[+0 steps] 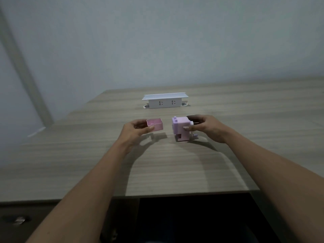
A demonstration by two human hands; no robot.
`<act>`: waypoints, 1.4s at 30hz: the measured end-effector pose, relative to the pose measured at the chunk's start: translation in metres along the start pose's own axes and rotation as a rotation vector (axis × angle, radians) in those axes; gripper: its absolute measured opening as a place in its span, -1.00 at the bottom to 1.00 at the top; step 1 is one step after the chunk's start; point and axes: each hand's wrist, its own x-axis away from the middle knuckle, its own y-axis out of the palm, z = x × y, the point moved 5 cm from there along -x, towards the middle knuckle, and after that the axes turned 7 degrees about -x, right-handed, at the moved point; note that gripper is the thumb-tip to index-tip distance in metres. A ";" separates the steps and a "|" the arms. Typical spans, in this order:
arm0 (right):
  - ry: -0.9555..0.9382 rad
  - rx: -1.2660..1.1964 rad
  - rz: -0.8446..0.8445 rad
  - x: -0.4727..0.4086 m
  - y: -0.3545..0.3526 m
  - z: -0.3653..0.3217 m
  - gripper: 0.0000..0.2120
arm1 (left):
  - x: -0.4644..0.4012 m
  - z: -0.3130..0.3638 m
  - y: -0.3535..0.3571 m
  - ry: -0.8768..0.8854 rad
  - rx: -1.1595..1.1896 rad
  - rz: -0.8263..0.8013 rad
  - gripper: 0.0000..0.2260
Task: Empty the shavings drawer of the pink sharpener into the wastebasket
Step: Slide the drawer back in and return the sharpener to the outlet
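Observation:
My left hand (134,133) holds the small pink shavings drawer (156,125) just above the wooden desk (87,155), its open side facing up. The drawer is out of the sharpener and a short gap to its left. The pink sharpener (181,128) stands upright on the desk, its empty drawer slot showing low on the front. My right hand (206,128) grips the sharpener from the right side, thumb on its front face. The crank side is partly hidden by my fingers. No wastebasket is in view.
A white pop-up socket box (164,100) stands at the back middle of the desk. The desk's near edge runs above a dark knee space (192,216). A drawer front with a metal knob (20,220) sits at the lower left. A wall rises behind the desk.

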 end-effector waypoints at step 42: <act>-0.005 -0.153 -0.049 0.001 0.009 0.021 -0.55 | 0.002 -0.001 0.085 0.023 -0.165 -0.333 -0.44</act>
